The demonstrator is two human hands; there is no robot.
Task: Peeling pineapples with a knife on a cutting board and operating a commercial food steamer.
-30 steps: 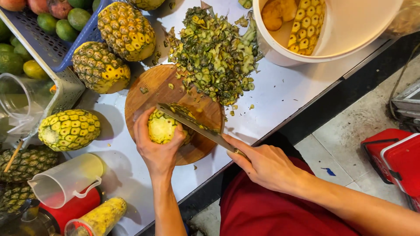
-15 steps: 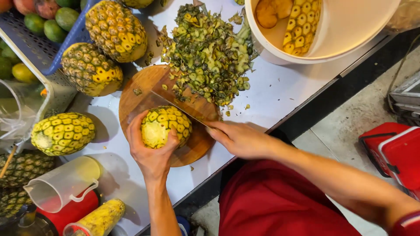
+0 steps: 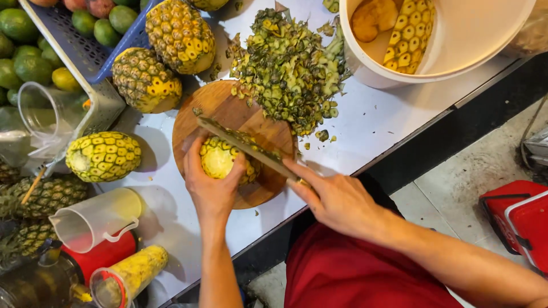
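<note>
Paring a pineapple (image 3: 220, 158) on a round wooden cutting board (image 3: 228, 108), close to the front edge of a white counter (image 3: 377, 120). Clasping the fruit from the near side with the left hand (image 3: 211, 191), fingers and thumb curled over its pale yellow, mostly stripped flank, and pinning it on its side against the wood. Gripping the handle of a long knife (image 3: 242, 140) in the right hand (image 3: 337, 199), fist closed around it, forefinger stretched toward the blade. Laying that blade slantwise across the top of the fruit, tip toward the far left of the board, steel flecked with green scraps.

Judging by the bare flesh and the few dark patches left: late in the peeling, at the stage of shaving off the last rind and eyes. Calling next, probably, for a shallow angled cut with the left fingertips tucked back from the edge, and a slight roll of the fruit to bring up any unpeeled side.

Sharing the counter with a heap of green peelings (image 3: 291, 63) just beyond the board, a white tub (image 3: 474, 51) holding peeled pineapples (image 3: 408, 28), two whole pineapples (image 3: 180, 34) at the far left, a partly trimmed one (image 3: 103, 155) nearer, and a clear plastic jug (image 3: 94, 219).
</note>
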